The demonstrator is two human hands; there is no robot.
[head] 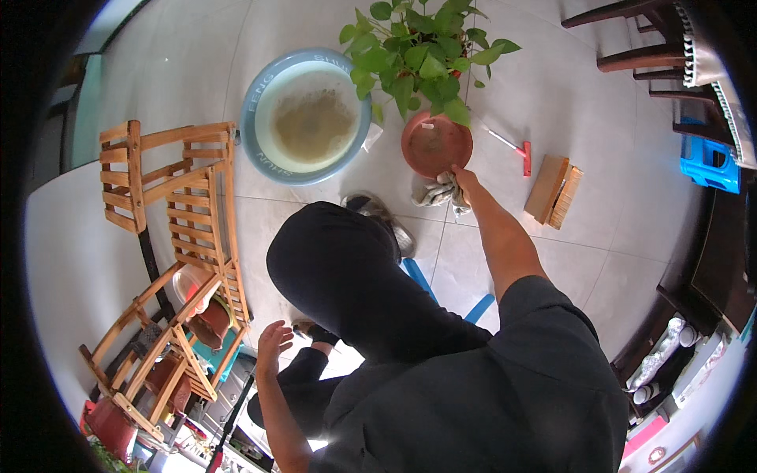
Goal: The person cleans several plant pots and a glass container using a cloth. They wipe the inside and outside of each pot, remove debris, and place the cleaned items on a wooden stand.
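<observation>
My right hand (464, 184) grips the near rim of a round terracotta-coloured plant saucer (434, 145), with a crumpled grey cloth (437, 192) bunched beneath its fingers. The saucer has a soiled inside and a small white piece in it. Leaves of a potted green plant (432, 59) hang over its far edge. To its left stands a blue-rimmed basin (307, 115) of murky brownish water. My left hand (275, 343) is raised beside the wooden rack with its fingers apart, holding nothing.
A slatted wooden plant rack (195, 219) holding pots stands at left. Right of the saucer lie a red-handled tool (526, 156) and a cardboard box (547, 189). Blue stool legs (479, 308) show near my knee. Dark wooden chair legs (641, 57) and a blue plastic stool (709, 162) are farther right.
</observation>
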